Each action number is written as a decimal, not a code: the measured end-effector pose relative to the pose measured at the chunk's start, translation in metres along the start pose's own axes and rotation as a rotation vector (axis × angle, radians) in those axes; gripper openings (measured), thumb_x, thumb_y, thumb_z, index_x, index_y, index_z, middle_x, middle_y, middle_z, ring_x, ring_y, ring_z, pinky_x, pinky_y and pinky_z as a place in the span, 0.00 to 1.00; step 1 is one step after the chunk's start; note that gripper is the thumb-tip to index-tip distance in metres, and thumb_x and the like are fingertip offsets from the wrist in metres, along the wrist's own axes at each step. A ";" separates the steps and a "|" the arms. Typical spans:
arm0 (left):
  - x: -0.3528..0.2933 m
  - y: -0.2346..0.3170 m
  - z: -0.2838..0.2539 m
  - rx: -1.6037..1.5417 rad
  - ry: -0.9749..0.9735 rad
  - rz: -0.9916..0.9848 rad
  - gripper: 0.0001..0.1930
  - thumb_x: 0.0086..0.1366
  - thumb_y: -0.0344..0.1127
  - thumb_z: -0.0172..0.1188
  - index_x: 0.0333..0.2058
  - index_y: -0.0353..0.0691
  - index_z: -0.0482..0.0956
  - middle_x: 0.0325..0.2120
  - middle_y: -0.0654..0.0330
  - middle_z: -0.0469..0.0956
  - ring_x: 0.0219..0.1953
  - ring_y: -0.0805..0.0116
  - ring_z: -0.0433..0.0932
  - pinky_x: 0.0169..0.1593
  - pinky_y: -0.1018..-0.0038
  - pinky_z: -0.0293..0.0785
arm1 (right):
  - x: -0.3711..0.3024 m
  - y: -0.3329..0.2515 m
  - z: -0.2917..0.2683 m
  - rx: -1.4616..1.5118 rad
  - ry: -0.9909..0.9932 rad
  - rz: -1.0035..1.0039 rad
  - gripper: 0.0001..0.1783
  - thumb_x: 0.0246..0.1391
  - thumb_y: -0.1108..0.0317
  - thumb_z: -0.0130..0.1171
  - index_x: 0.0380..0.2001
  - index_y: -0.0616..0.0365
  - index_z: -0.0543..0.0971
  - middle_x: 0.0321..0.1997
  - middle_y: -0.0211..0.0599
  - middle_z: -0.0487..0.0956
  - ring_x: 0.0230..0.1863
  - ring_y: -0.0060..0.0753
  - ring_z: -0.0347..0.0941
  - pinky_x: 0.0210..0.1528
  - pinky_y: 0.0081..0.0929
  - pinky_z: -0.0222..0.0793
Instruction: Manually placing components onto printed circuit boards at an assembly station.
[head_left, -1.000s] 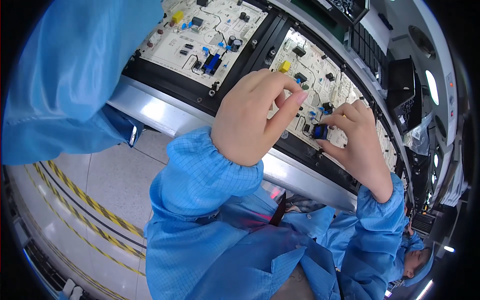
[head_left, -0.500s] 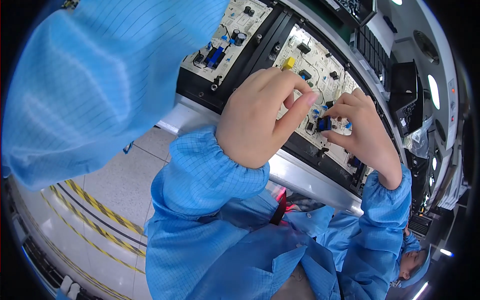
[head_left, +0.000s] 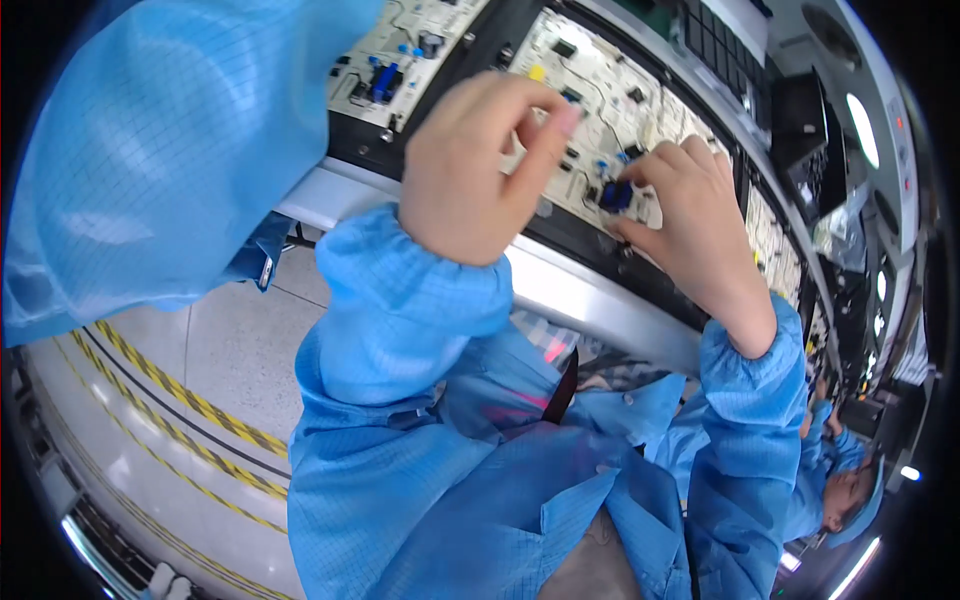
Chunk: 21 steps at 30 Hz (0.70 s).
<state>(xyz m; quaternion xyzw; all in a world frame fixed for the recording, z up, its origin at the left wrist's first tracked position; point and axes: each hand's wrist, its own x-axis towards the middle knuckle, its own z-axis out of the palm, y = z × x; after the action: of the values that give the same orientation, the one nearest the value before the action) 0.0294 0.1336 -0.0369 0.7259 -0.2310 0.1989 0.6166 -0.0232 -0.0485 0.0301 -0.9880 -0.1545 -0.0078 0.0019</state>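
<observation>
My right hand (head_left: 695, 220) reaches over a pale circuit board (head_left: 590, 75), its thumb and index finger at opposite sides of a blue-and-black transformer (head_left: 615, 196). The transformer sits at the near part of that board, among small black and blue parts. My left hand (head_left: 475, 165) hovers above the board's left side, with thumb and index finger brought together. Whatever lies between those fingertips, if anything, is too small or hidden. Beyond the left hand, a yellow block-shaped part (head_left: 537, 73) stands on the board.
A second board (head_left: 410, 105) with a similar blue part lies to the left in a black frame (head_left: 365, 150). A co-worker's blue sleeve (head_left: 170, 160) covers the upper left. A metal rail (head_left: 570, 285) runs along the near edge. Another person (head_left: 845, 495) is at the lower right.
The whole view has shifted, so boards and hands appear higher and further left. My left hand has lifted slightly away from the board's middle. My right fingers remain at the transformer.
</observation>
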 end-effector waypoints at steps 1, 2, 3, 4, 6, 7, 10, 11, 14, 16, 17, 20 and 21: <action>-0.001 0.002 -0.002 0.035 0.045 0.093 0.04 0.58 0.29 0.59 0.26 0.37 0.74 0.20 0.59 0.70 0.20 0.64 0.68 0.23 0.72 0.64 | -0.006 -0.003 -0.002 0.043 0.033 0.025 0.19 0.34 0.68 0.68 0.34 0.57 0.76 0.32 0.34 0.73 0.39 0.39 0.65 0.43 0.32 0.58; -0.006 0.005 -0.005 0.077 0.067 0.199 0.04 0.57 0.29 0.59 0.26 0.36 0.74 0.19 0.59 0.69 0.19 0.63 0.67 0.23 0.72 0.63 | -0.017 -0.009 -0.006 0.075 0.107 0.051 0.18 0.36 0.69 0.68 0.34 0.57 0.75 0.32 0.34 0.73 0.38 0.39 0.66 0.42 0.31 0.59; -0.011 0.007 -0.010 0.127 0.093 0.308 0.05 0.55 0.28 0.60 0.25 0.36 0.73 0.18 0.59 0.69 0.19 0.63 0.67 0.22 0.71 0.63 | -0.029 -0.010 -0.008 0.085 0.117 0.067 0.18 0.36 0.69 0.68 0.34 0.57 0.75 0.32 0.34 0.73 0.38 0.39 0.66 0.42 0.31 0.59; -0.020 0.003 -0.017 0.158 0.070 0.467 0.07 0.50 0.28 0.63 0.22 0.37 0.72 0.16 0.59 0.67 0.17 0.63 0.66 0.21 0.70 0.63 | -0.043 -0.010 -0.009 0.181 0.134 0.062 0.17 0.37 0.70 0.67 0.34 0.58 0.75 0.32 0.34 0.73 0.37 0.39 0.67 0.41 0.31 0.59; -0.060 0.009 -0.021 0.178 -0.095 0.609 0.09 0.46 0.28 0.65 0.21 0.38 0.71 0.14 0.60 0.65 0.16 0.62 0.65 0.20 0.70 0.63 | -0.079 -0.011 -0.009 0.439 0.119 0.023 0.11 0.40 0.72 0.64 0.30 0.59 0.76 0.28 0.36 0.74 0.32 0.39 0.68 0.38 0.32 0.61; -0.087 0.006 -0.020 0.095 -0.214 0.614 0.08 0.46 0.28 0.64 0.21 0.38 0.72 0.15 0.60 0.66 0.17 0.62 0.65 0.20 0.70 0.64 | -0.096 -0.015 -0.002 0.604 0.004 0.003 0.08 0.41 0.72 0.64 0.27 0.59 0.77 0.26 0.36 0.75 0.31 0.39 0.69 0.38 0.32 0.61; -0.164 0.006 0.001 0.050 -0.640 0.495 0.05 0.51 0.28 0.62 0.25 0.37 0.74 0.20 0.56 0.70 0.21 0.60 0.69 0.24 0.71 0.68 | -0.155 -0.022 0.022 0.903 -0.256 -0.079 0.05 0.47 0.70 0.61 0.25 0.60 0.77 0.24 0.42 0.74 0.28 0.46 0.69 0.34 0.36 0.65; -0.186 0.001 0.012 0.043 -0.662 0.514 0.05 0.51 0.28 0.62 0.25 0.37 0.74 0.20 0.56 0.70 0.21 0.60 0.69 0.24 0.71 0.68 | -0.177 -0.022 0.047 0.993 -0.289 -0.010 0.05 0.50 0.70 0.58 0.27 0.61 0.77 0.24 0.40 0.75 0.27 0.41 0.71 0.32 0.33 0.66; -0.239 -0.033 0.037 -0.223 -0.454 -0.439 0.07 0.62 0.28 0.50 0.37 0.33 0.74 0.31 0.53 0.74 0.31 0.59 0.75 0.33 0.71 0.73 | -0.231 -0.014 0.117 1.325 -0.391 0.472 0.10 0.57 0.68 0.50 0.32 0.62 0.78 0.23 0.33 0.76 0.25 0.23 0.71 0.29 0.23 0.67; -0.250 -0.059 0.049 -0.733 -0.275 -0.956 0.12 0.67 0.29 0.43 0.46 0.36 0.70 0.39 0.54 0.74 0.41 0.59 0.75 0.48 0.66 0.73 | -0.272 0.010 0.184 1.407 -0.160 0.679 0.11 0.59 0.68 0.47 0.36 0.62 0.77 0.22 0.27 0.73 0.25 0.15 0.68 0.27 0.18 0.65; -0.252 -0.081 0.055 -0.719 -0.297 -0.942 0.12 0.67 0.29 0.43 0.46 0.36 0.70 0.39 0.54 0.74 0.41 0.59 0.75 0.48 0.66 0.73 | -0.277 0.017 0.204 1.556 -0.055 0.804 0.11 0.59 0.67 0.48 0.39 0.61 0.77 0.20 0.26 0.69 0.21 0.17 0.63 0.22 0.16 0.59; -0.253 -0.152 0.068 -1.156 -0.130 -1.254 0.18 0.68 0.41 0.46 0.51 0.38 0.68 0.46 0.52 0.74 0.48 0.61 0.73 0.54 0.61 0.69 | -0.286 0.035 0.248 2.103 0.082 1.081 0.10 0.59 0.67 0.49 0.38 0.60 0.77 0.20 0.26 0.67 0.18 0.15 0.56 0.19 0.14 0.51; -0.252 -0.170 0.072 -1.328 -0.125 -1.185 0.17 0.67 0.40 0.46 0.51 0.40 0.69 0.48 0.56 0.73 0.50 0.60 0.71 0.55 0.61 0.67 | -0.278 0.029 0.252 2.090 0.157 1.180 0.10 0.59 0.67 0.49 0.37 0.60 0.77 0.20 0.26 0.65 0.16 0.14 0.52 0.17 0.14 0.46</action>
<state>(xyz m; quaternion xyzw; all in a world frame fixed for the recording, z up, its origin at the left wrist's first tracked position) -0.0766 0.1073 -0.3291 0.2288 0.0813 -0.3671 0.8979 -0.2755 -0.1596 -0.2260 -0.4243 0.3903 0.0633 0.8146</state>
